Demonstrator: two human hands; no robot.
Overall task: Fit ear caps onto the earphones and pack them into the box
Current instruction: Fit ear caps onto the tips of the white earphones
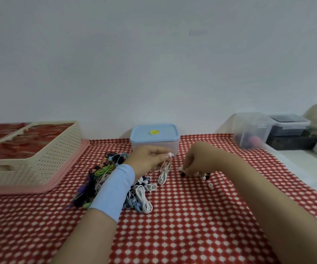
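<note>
Left hand (148, 157) pinches a white earphone (170, 154), cord dangling; right hand (199, 159) curls its fingers down onto loose ear caps (203, 177) beside the tangled earphone pile (115, 180).

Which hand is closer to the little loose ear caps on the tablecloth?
Right. The right hand is directly over the ear caps, reaching down among them. The left hand is off to their left, pinching a white earphone.
</note>
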